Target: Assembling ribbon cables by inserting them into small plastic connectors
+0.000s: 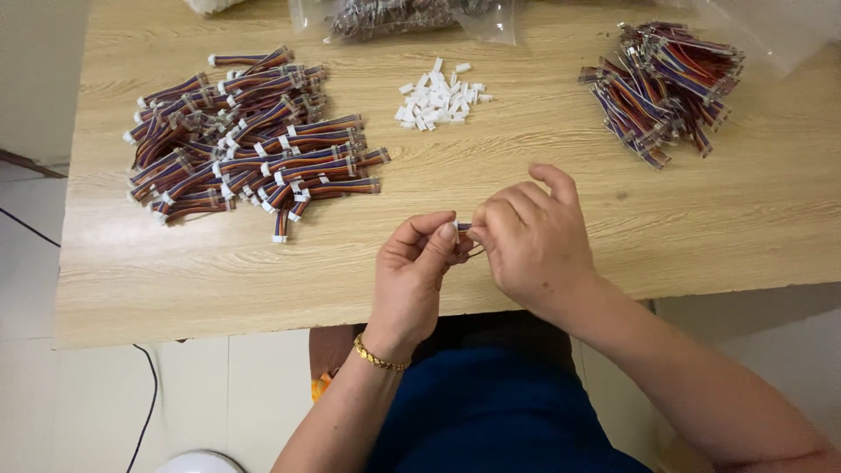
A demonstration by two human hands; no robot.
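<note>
My left hand and my right hand meet above the table's front edge. Together they pinch a short multicoloured ribbon cable, only a small end of which shows between the fingertips. A gold bracelet circles my left wrist. A big pile of finished ribbon cables with white connectors lies at the left. A small heap of loose white plastic connectors sits in the middle at the back. Another pile of ribbon cables lies at the back right.
The wooden table has its front edge near my body. Clear plastic bags holding more parts lie at the far edge. A black cord runs over the tiled floor at the left.
</note>
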